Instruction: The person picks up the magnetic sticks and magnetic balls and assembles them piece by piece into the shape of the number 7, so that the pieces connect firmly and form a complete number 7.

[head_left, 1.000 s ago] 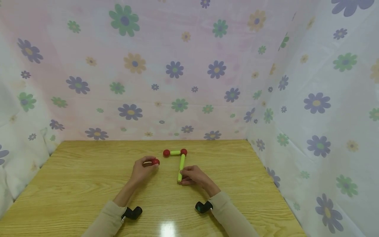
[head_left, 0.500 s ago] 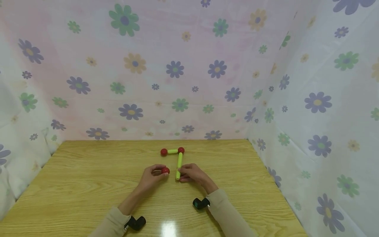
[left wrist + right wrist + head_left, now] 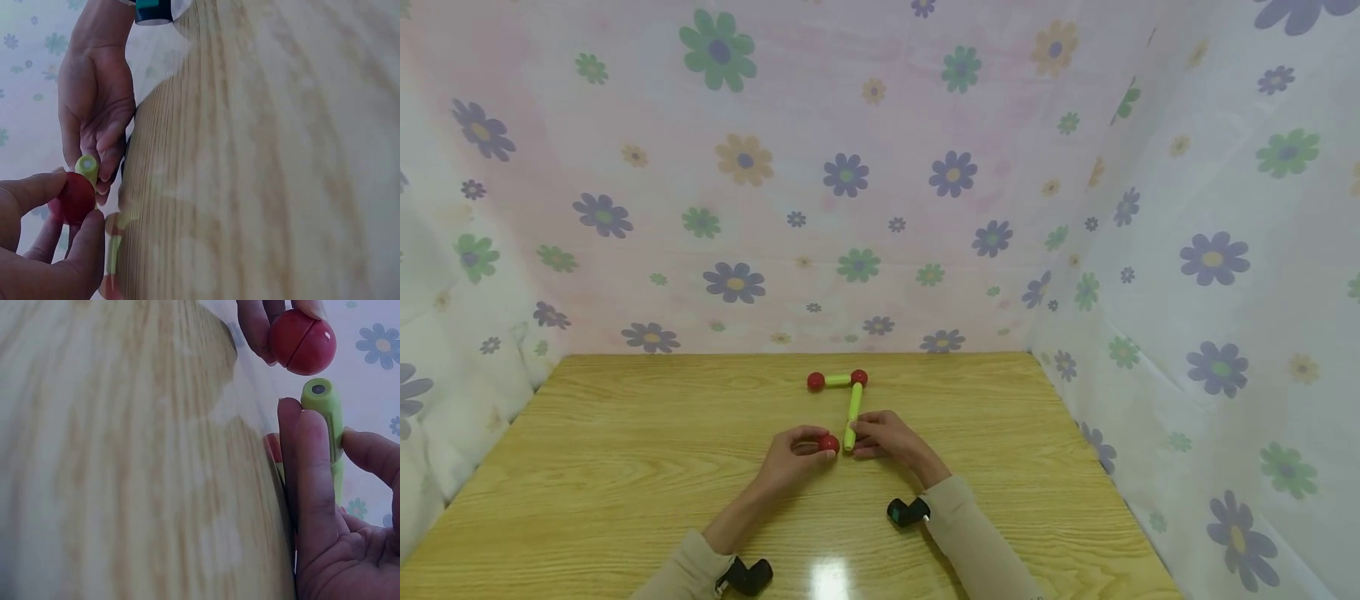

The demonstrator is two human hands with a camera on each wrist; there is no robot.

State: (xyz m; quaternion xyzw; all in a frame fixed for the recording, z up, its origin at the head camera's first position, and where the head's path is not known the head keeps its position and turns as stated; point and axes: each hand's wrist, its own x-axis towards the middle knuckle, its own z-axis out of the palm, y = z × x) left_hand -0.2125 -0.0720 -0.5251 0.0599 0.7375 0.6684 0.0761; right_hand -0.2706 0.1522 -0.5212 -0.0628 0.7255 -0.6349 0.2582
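Note:
My left hand (image 3: 792,458) pinches a red ball (image 3: 828,444) between thumb and fingertips. In the right wrist view, the ball (image 3: 303,342) shows a seam and sits just off the end of a yellow-green rod (image 3: 322,403), which has a dark disc in its tip. Thumb and fingers of my right hand (image 3: 891,439) pinch that rod near its near end. The rod piece (image 3: 854,402) runs away from me to a red ball (image 3: 859,378). From there a shorter yellow-green rod (image 3: 837,380) leads left to another red ball (image 3: 816,382).
The wood-grain table (image 3: 625,467) reaches back to a flower-printed cloth (image 3: 790,167), which also hangs at both sides. Black wrist cameras (image 3: 749,575) are strapped at both sleeves. A bright glare spot lies on the table's front.
My left hand has carried its red ball right and toward me, up to the rod's near end. The rods and attached balls have shifted slightly left with my right hand.

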